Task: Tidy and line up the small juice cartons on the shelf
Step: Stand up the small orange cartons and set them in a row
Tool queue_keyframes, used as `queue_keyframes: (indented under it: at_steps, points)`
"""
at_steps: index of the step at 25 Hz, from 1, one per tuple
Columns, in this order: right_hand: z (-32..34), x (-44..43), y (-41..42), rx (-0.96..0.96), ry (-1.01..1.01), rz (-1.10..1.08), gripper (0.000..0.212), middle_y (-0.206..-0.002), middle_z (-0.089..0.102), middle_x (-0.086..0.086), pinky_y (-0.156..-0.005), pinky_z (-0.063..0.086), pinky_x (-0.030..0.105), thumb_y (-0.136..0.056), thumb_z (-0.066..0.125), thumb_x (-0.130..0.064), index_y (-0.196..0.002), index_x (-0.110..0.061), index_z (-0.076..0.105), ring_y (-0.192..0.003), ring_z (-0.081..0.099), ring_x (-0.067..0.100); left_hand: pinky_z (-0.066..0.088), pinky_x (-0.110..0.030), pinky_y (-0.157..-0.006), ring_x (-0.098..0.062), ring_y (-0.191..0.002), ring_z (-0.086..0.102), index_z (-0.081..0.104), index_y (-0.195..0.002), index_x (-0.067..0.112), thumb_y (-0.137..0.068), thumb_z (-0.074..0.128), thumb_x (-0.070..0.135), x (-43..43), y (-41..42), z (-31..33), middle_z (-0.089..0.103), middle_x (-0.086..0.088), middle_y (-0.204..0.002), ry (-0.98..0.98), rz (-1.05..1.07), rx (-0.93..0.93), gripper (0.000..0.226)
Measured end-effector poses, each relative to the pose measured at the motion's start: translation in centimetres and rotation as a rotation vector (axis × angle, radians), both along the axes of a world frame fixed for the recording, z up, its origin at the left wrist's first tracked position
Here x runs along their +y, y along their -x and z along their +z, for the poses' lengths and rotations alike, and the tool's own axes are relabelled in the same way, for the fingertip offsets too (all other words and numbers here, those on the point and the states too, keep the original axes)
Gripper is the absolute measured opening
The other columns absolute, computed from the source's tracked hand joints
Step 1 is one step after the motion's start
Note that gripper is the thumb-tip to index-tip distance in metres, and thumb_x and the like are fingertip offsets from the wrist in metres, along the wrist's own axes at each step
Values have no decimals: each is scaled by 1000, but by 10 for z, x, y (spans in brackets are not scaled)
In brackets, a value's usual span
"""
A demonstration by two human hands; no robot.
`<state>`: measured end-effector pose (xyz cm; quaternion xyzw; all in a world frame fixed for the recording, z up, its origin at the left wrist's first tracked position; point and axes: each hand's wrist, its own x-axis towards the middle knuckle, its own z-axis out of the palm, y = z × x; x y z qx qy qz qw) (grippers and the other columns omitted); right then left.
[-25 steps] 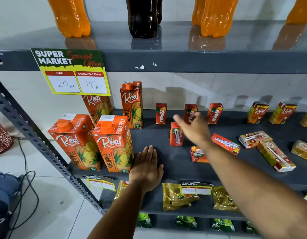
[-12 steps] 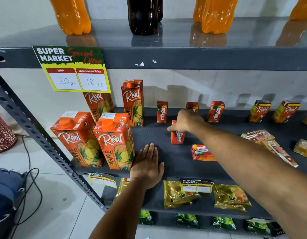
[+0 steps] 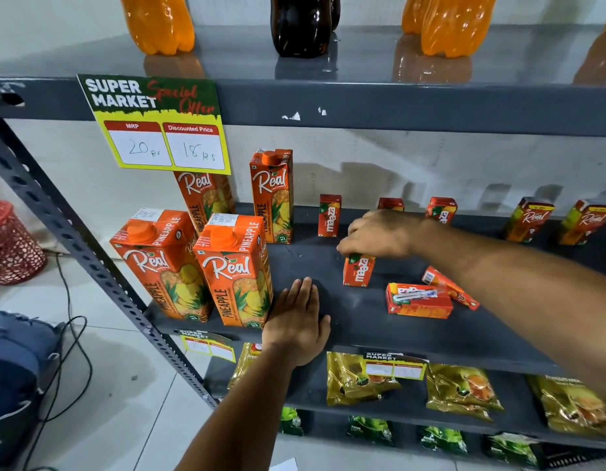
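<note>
right hand (image 3: 380, 232) now pinches the top of the small Maaza carton (image 3: 357, 270) mid-shelf, turned logo-forward since 0.5 s ago, left hand (image 3: 296, 321) still flat, open, beside the pineapple carton (image 3: 235, 273)

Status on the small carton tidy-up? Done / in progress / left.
Done: three small red cartons stand along the back of the shelf, one half hidden. In hand: the right hand grips the top of an upright red carton further forward; the left hand rests flat on the shelf. Left: two cartons lying flat beside it.
</note>
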<state>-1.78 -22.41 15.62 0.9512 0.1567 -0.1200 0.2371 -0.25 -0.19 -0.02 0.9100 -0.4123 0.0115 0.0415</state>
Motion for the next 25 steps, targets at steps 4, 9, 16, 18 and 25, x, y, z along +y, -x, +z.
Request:
queue_keyframes:
  at_steps: [4, 9, 16, 18, 25]
  points:
    - [-4, -4, 3, -36, -9, 68, 69, -142, 49, 4, -88, 51, 42, -83, 69, -14, -139, -34, 35, -116, 52, 27, -1, -35, -117, -21, -147, -2, 7, -151, 9, -94, 11, 52, 2, 0, 0, 2, -7, -162, 6, -12, -14, 72]
    - [21, -53, 31, -100, -379, -495, 74, -138, 52, 9, -90, 49, 38, -74, 80, -21, -137, -20, 41, -108, 57, 26, -2, -33, -116, -21, -147, -2, 8, -152, 9, -95, 13, 51, 2, 0, 0, 3, -7, -162, 16, -16, -28, 71]
    - [-57, -31, 103, 36, -474, -659, 78, -133, 57, 5, -92, 43, 32, -67, 80, -39, -135, -20, 48, -119, 53, 23, -5, -32, -115, -19, -147, -6, 4, -152, 10, -95, 10, 52, 1, 0, -2, -1, -6, -162, -9, -8, -24, 71]
    - [-70, -29, 104, -46, -492, -652, 55, -122, 62, 5, -90, 46, 34, -72, 76, -37, -121, -22, 58, -111, 57, 24, -5, -32, -116, -18, -147, -7, 4, -152, 10, -96, 12, 52, 1, 1, 0, -2, -5, -162, -9, 2, -17, 70]
    - [-90, -12, 108, -814, -1030, -948, 44, -89, 61, -3, -62, 38, 26, -66, 84, -33, -98, -21, 57, -74, 53, 12, -4, -32, -117, -19, -147, -4, 6, -152, 10, -97, 15, 50, 2, 3, 1, 2, -5, -162, 25, 5, -28, 69]
